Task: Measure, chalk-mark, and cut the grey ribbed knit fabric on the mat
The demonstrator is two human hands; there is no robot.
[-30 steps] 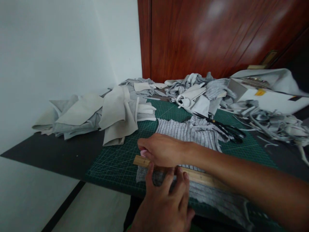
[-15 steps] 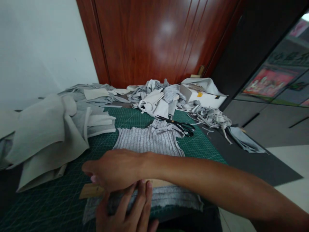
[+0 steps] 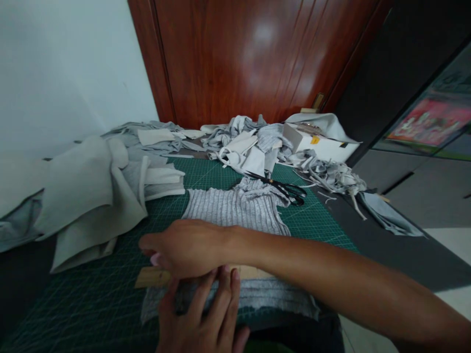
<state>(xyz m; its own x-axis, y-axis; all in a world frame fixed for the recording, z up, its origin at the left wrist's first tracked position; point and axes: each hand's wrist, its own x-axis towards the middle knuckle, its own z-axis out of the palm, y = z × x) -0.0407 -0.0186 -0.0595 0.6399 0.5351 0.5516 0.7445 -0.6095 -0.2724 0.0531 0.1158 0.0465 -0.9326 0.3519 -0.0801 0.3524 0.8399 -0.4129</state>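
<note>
Grey ribbed knit fabric [image 3: 235,206] lies on a green cutting mat [image 3: 316,220]. Across its near part runs a wooden ruler [image 3: 150,277], its left end sticking out past the cloth. My left hand [image 3: 206,314] is palm down with fingers spread, pressing the ruler and the knit beneath it. Over the ruler my right hand [image 3: 191,250] reaches in from the right, its forearm crossing the fabric. Its fingers are curled closed, and a small pinkish bit shows beneath them; what it is stays hidden. Black-handled scissors [image 3: 279,188] rest at the fabric's far right corner.
Pale stiff fabric sheets [image 3: 84,181] are heaped on the left. Scraps [image 3: 253,142] and a white box [image 3: 320,147] line the back by the brown door [image 3: 235,59]. Tangled trimmings [image 3: 334,176] and a folded grey cloth [image 3: 390,213] lie along the right side.
The whole view has shifted, so everything appears farther right and slightly higher. Both hands keep about the same place on the ruler and fabric.
</note>
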